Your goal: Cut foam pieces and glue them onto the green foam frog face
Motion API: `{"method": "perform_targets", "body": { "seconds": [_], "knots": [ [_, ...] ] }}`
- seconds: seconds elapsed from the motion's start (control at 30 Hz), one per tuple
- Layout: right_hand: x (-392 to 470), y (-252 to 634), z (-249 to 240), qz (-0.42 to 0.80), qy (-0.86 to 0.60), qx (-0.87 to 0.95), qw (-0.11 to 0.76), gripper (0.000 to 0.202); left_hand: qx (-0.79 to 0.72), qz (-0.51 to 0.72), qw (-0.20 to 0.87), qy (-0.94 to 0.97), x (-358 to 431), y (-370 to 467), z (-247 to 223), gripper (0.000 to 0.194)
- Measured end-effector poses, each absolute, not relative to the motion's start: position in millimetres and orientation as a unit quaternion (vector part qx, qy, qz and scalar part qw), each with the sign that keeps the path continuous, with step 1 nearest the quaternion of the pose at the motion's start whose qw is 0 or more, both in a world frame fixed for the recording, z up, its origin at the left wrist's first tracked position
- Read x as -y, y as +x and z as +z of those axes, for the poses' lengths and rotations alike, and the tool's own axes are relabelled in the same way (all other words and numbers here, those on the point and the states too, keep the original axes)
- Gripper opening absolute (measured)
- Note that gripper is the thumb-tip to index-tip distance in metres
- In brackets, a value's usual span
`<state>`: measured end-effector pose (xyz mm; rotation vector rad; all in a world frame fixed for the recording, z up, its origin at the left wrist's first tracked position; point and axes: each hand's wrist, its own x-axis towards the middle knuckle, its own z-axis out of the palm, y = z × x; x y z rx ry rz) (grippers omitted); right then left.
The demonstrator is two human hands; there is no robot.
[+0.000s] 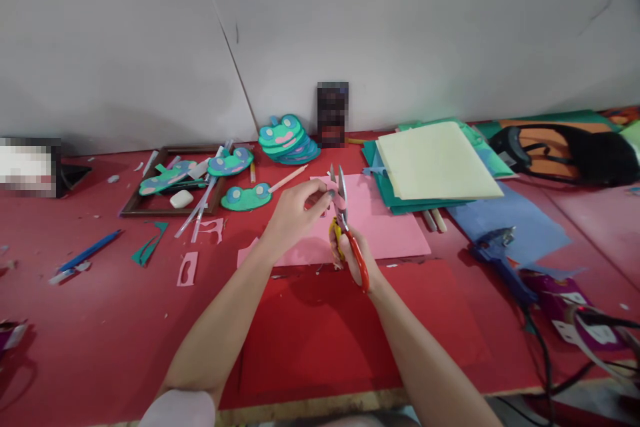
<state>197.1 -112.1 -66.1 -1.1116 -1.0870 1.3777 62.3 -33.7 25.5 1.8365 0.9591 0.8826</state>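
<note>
In my right hand [357,255] is a pair of scissors [357,250] with one red and one yellow handle, its metal blades pointing away from me and parted. My left hand [300,210] pinches a small pink foam piece [336,195] that sits at the blades. Beneath both hands lies a larger pink foam sheet [385,230]. Just left of my left hand are a green frog-face cutout [247,197] and a pale pink pencil [289,178]. Farther back stands a stack of similar frog-face cutouts [283,137].
A brown frame tray [170,211] holds cutouts, glue sticks and a white eraser [181,199]. Pink scraps [187,269] and a blue pen [90,255] lie left. Foam sheets [440,160], a blue glue gun [505,267] with a cord, and a black strap [575,153] occupy the right.
</note>
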Motion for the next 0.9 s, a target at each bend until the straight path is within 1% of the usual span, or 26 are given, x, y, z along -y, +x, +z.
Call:
{"method": "perform_targets", "body": {
  "seconds": [0.13, 0.53, 0.73, 0.9],
  "knots": [
    [112.0, 197.9, -66.0, 0.570, -0.459, 0.457, 0.505, 0.052, -0.390, 0.365, 0.418, 0.735, 33.6, 62.4, 26.2, 0.017],
    [113.0, 197.8, -64.1, 0.573, -0.454, 0.464, 0.500, 0.049, -0.399, 0.368, 0.447, 0.711, 33.8, 63.1, 25.5, 0.017],
    [112.9, 197.7, -66.7, 0.570, -0.458, 0.462, 0.502, 0.049, -0.400, 0.367, 0.417, 0.729, 34.2, 64.0, 27.1, 0.017],
    [112.8, 197.7, -68.4, 0.569, -0.456, 0.462, 0.506, 0.050, -0.402, 0.368, 0.415, 0.729, 34.3, 64.7, 24.1, 0.016]
  ]
}}
